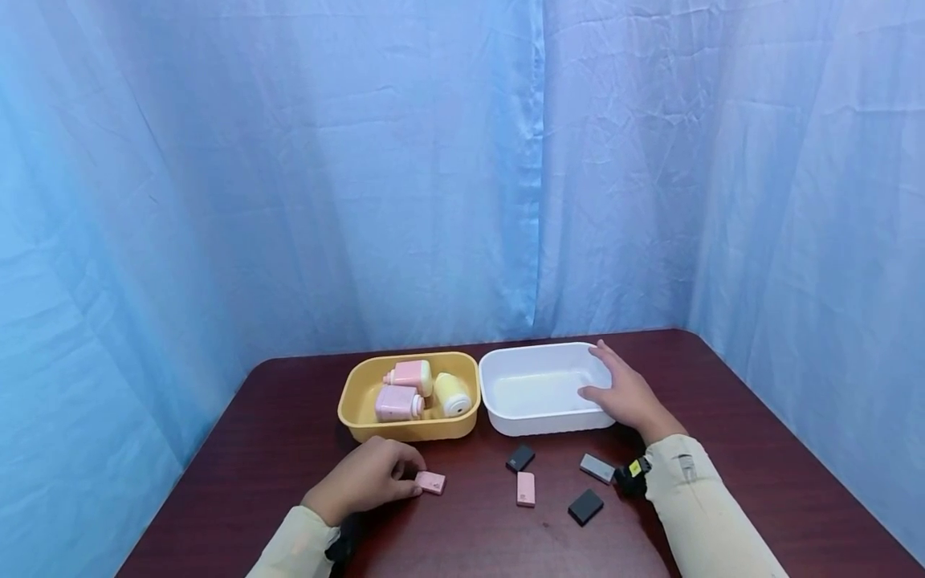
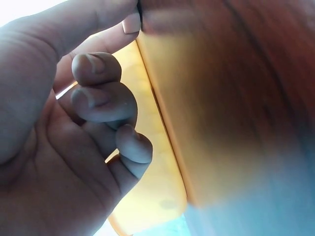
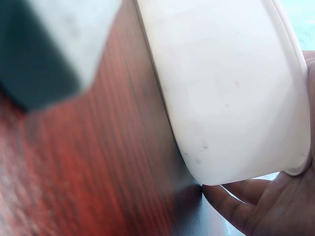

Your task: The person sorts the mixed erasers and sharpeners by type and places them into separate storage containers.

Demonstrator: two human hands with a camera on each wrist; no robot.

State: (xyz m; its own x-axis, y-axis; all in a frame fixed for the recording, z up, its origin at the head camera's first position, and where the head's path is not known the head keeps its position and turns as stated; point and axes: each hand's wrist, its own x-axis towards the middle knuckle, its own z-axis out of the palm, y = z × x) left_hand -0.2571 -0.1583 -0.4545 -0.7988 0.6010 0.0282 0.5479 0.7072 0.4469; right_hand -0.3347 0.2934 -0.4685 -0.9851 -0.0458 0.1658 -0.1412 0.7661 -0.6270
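Observation:
On the table, my left hand (image 1: 372,478) pinches the edge of a small pink rectangular block (image 1: 431,482) with dark marks on it, between thumb and index finger. The other left fingers curl loosely in the left wrist view, where the block is hardly seen. My right hand (image 1: 630,397) grips the right end of a white plastic basket (image 1: 549,417), its thumb over the rim. In the right wrist view, fingertips (image 3: 221,196) of that hand reach the basket's bottom corner.
A yellow basket (image 1: 412,431) stands left of the white one, holding two pink bottles (image 1: 397,404) and a yellow bottle (image 1: 451,395). In front lie another pink block (image 1: 526,489), two black blocks (image 1: 585,506) and a grey block (image 1: 596,468). Blue curtains (image 1: 448,177) hang behind the table.

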